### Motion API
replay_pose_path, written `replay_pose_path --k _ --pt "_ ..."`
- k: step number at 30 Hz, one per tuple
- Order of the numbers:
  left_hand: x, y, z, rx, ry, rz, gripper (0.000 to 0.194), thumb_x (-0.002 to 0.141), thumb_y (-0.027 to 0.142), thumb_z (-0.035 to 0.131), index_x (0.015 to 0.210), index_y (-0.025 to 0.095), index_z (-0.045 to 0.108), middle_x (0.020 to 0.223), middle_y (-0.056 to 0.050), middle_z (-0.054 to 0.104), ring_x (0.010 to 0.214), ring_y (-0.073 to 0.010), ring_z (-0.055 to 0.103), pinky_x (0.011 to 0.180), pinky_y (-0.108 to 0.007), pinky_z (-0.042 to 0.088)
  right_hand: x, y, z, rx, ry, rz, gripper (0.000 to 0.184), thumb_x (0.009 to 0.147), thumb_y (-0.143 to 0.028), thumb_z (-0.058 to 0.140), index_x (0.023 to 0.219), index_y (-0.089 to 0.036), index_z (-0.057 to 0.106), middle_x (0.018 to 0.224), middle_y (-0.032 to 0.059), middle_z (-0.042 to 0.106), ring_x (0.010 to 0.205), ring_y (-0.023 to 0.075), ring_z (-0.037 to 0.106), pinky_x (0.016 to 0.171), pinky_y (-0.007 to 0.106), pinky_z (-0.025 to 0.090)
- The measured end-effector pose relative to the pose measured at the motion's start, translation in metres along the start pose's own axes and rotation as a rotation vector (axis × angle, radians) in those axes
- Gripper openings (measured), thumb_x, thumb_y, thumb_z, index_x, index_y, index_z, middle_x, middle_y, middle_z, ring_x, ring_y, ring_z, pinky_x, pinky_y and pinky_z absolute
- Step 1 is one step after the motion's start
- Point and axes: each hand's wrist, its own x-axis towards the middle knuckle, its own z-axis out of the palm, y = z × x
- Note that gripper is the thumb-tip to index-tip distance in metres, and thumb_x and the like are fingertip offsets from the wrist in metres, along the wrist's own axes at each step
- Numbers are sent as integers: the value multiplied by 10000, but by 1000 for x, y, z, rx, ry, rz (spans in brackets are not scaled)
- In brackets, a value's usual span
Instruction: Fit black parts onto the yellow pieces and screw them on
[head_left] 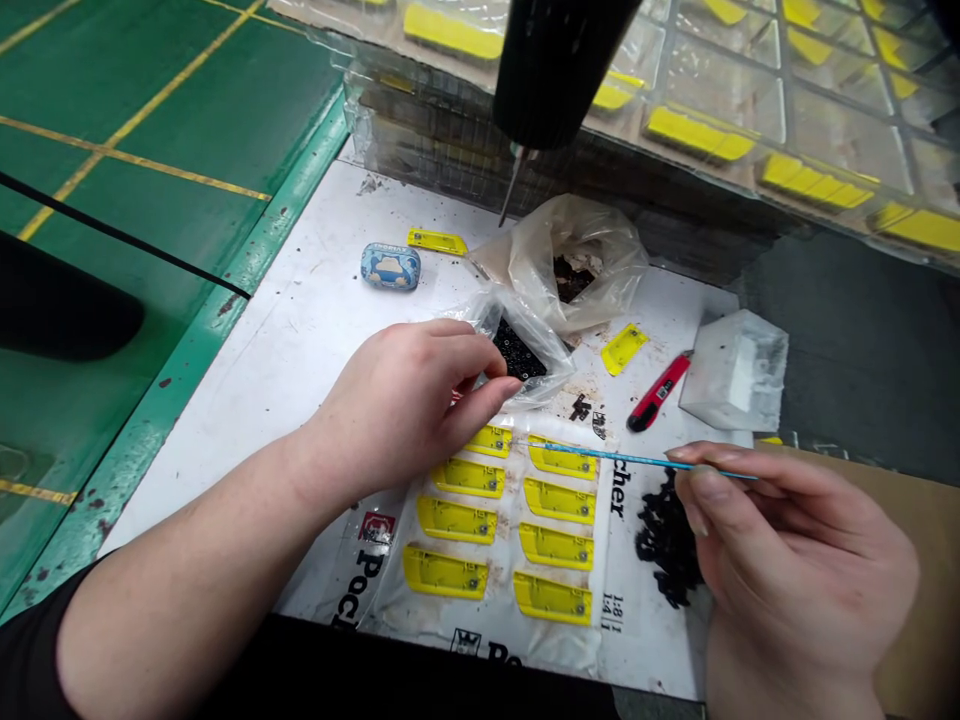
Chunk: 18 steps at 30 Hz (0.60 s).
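Observation:
My left hand is at the near side of a small clear plastic bag holding small black parts. Its thumb and fingers are closed together; whatever is between them is hidden. In a pinch, my right hand holds a thin blue stick. The stick's tip points left, across the top of two columns of yellow plastic pieces. These pieces lie on a white printed plastic sheet. Beside my right hand is a heap of black parts.
A black screwdriver hangs tip-down above a larger bag. Around them are a blue tin, loose yellow pieces, a red utility knife and a translucent box. Stacked trays of yellow pieces stand behind.

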Motion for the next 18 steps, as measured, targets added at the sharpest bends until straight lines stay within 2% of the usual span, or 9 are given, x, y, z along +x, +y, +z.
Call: replay_pose_path --k 4,11,18 --pt "-1 1 0 9 -2 0 123 1021 265 731 974 199 823 859 -21 753 751 -152 649 653 -281 463 -1 0 -4 5 -20 13 242 848 -104 923 1039 -235 853 1013 16 864 905 156 830 777 219 690" --pt "0 0 1 13 13 14 128 1023 274 732 974 198 823 868 -22 761 746 -150 655 654 -285 473 4 3 -10 123 -45 77 262 834 -89 916 1036 -244 854 984 32 858 865 177 823 640 218 659" --pt "0 1 1 2 8 15 127 1024 261 724 966 197 816 873 -22 762 766 -153 661 670 -286 478 3 8 -18 86 -120 158 279 847 -134 926 1086 -254 848 1031 47 862 912 182 821 632 204 637"
